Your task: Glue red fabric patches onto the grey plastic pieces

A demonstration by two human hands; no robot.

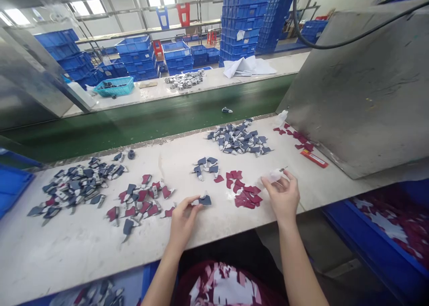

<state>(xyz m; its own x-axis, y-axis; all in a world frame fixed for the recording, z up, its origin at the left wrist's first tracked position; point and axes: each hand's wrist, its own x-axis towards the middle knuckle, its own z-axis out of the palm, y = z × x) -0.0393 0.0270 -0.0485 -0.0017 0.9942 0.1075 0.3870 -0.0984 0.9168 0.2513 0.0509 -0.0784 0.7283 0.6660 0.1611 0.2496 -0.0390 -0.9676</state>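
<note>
My left hand (183, 216) pinches a small dark blue and grey part (204, 200) near the table's front edge. To the right, my right hand (284, 193) holds a small whitish translucent piece (275, 175) between its fingers, with a thin dark tip sticking out at its right. Flat dark red pieces (247, 197) lie on the white table (214, 225) between my hands. Beyond them sit a small group of blue and grey parts (212, 161) and a larger pile of them (237, 138). Parts with red faces (144, 207) lie left of my left hand.
A big pile of blue-grey parts (80, 180) covers the left. A green belt (150, 118) runs behind the table, carrying one part (227, 110). A metal housing (362, 87) and a red packet (314, 159) are at right; a blue bin (378, 239) stands below.
</note>
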